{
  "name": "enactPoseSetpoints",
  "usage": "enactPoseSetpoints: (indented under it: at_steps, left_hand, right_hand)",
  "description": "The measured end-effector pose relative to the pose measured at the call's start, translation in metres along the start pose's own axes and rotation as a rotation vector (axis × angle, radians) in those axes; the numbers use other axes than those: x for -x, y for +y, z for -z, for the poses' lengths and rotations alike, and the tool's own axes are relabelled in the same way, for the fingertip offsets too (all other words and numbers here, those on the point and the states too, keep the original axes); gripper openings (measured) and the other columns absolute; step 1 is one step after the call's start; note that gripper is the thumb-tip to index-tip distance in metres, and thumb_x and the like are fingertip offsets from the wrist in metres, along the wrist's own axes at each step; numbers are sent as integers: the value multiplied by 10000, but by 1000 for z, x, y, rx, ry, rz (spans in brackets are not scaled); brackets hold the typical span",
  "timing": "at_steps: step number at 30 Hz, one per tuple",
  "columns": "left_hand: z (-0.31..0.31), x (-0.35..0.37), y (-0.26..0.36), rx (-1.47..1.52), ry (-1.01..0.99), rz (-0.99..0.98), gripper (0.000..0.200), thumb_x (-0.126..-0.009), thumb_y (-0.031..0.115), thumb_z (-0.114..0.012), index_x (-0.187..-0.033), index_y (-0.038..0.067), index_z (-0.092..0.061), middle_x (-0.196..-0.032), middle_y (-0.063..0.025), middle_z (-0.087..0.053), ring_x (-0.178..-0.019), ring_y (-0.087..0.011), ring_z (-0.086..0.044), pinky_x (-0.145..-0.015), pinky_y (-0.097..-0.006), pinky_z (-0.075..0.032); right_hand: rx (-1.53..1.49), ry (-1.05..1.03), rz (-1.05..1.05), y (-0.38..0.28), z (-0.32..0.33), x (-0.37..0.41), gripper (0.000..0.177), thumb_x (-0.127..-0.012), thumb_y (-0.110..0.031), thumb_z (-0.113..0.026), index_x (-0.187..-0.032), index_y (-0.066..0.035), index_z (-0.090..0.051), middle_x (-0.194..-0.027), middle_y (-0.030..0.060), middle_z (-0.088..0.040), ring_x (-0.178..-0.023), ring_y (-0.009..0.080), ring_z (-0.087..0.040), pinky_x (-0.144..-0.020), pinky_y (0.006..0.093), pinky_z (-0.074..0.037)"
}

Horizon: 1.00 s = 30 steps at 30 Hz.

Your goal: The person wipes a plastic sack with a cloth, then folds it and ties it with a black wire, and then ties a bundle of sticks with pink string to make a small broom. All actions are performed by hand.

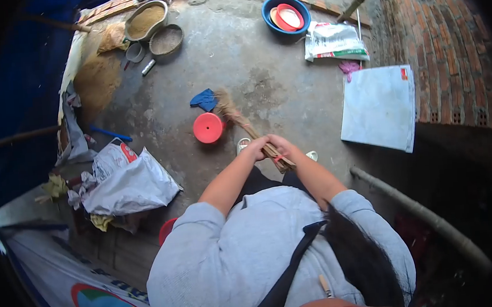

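A straw hand broom (244, 122) slants across the middle of the view, its frayed bristles pointing up and to the left. My left hand (255, 149) is closed around its bundled stalk handle. My right hand (281, 144) grips the same handle from the other side, close against the left. The handle's tied butt end sticks out below both hands, toward my body. Just left of the broom stands a round red plastic stool (207, 127). A blue cloth (203, 100) lies on the floor beside the bristle tips.
Sacks (131, 187) are piled at left. A basin of grain-like material (146, 20) and a woven basket (166, 40) sit at the back left. A blue basin (285, 2), a printed bag (335, 40) and a white board (378, 109) are at right, near a brick wall (444, 54).
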<state>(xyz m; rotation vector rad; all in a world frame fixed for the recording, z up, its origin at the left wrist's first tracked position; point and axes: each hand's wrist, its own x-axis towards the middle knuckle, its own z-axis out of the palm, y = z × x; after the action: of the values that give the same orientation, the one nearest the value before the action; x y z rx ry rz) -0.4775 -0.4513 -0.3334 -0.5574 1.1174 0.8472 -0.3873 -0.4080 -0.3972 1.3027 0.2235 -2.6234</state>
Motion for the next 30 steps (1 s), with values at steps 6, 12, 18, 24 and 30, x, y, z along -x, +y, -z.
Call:
enactPoseSetpoints:
  at_steps: [6, 12, 18, 24, 30]
  left_hand:
    - [1, 1, 29, -191, -407, 129, 218, -883, 118, -513, -1051, -19, -523, -1024, -178, -595, -911, -273, -626, -742, -420, -554]
    - [-10, -29, 75, -219, -997, 150, 204, -875, 118, -539, -1025, -20, -534, -989, -174, -606, -865, -247, -637, -708, -372, -564]
    - [11, 74, 129, -358, -507, 119, 190, -788, 130, -567, -877, -38, -571, -680, -138, -634, -537, -222, -632, -464, -335, -546]
    - [45, 33, 153, -176, -67, -284, 248, -760, 3, -499, -995, -67, -465, -653, -135, -573, -497, -244, -605, -470, -358, -558]
    - [29, -31, 166, -12, -51, -56, 193, -857, 59, -483, -1034, -11, -452, -779, -144, -576, -639, -264, -620, -558, -385, -548]
  right_hand:
    - [-399, 328, 258, 1, 5, 56, 306, -811, -132, -490, -1058, 43, -525, -947, 206, -614, -728, 293, -653, -673, 435, -565]
    - [-266, 306, 221, -72, -28, 58, 277, -853, -150, -413, -1013, 44, -529, -925, 216, -621, -721, 305, -662, -548, 407, -577]
    - [-147, 504, 196, -91, -115, 17, 270, -878, -202, -454, -972, 44, -515, -871, 202, -619, -645, 286, -656, -466, 377, -554]
    - [190, 49, 174, -110, -128, -44, 247, -853, -265, -556, -947, -38, -535, -586, 67, -542, -389, 170, -494, -322, 285, -418]
    - [188, 345, 423, -115, -84, -87, 198, -862, -184, -529, -988, -32, -543, -729, 125, -585, -560, 229, -601, -476, 343, -498]
